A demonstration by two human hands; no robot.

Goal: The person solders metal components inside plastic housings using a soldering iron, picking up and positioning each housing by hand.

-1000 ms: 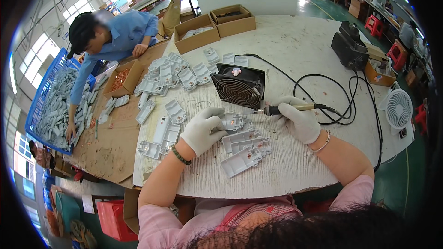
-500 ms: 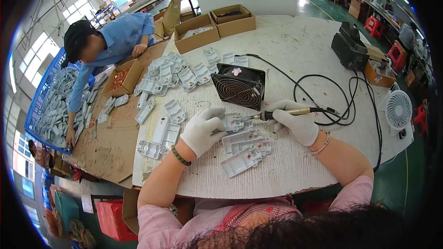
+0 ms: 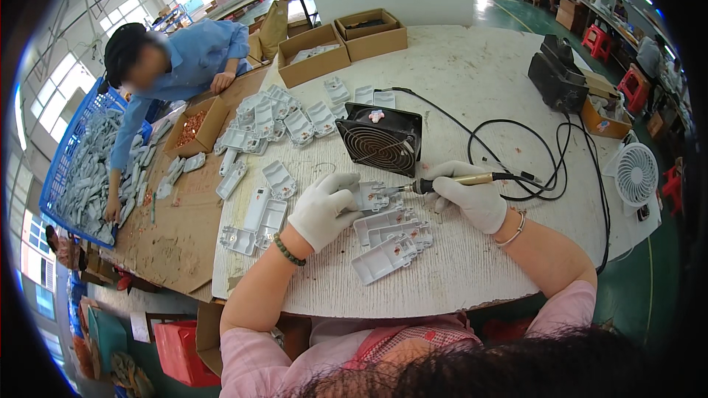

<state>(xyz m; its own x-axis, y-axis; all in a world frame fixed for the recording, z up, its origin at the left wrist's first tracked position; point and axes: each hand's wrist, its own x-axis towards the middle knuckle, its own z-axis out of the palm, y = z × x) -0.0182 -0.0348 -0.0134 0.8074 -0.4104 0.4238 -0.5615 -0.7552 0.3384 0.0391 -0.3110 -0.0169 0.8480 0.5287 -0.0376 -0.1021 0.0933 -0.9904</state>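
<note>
My left hand, in a white glove, is closed on a light grey plastic housing near the middle of the table. In my gloved right hand is a soldering iron with a black and gold handle. Its tip points left and meets the right end of that housing; whether it touches a contact is too small to tell. Just below lie several similar open housings with small copper-coloured parts at their ends. A black square fan stands right behind my hands.
Piled housings lie back left, near cardboard boxes. A black soldering station and looping cable are at right, beside a white fan. At left, a co-worker in blue reaches into a blue crate.
My hands keep almost the same pose, with the iron at the housing. The co-worker's head has shifted slightly, and their reaching hand has moved a little up in the picture.
</note>
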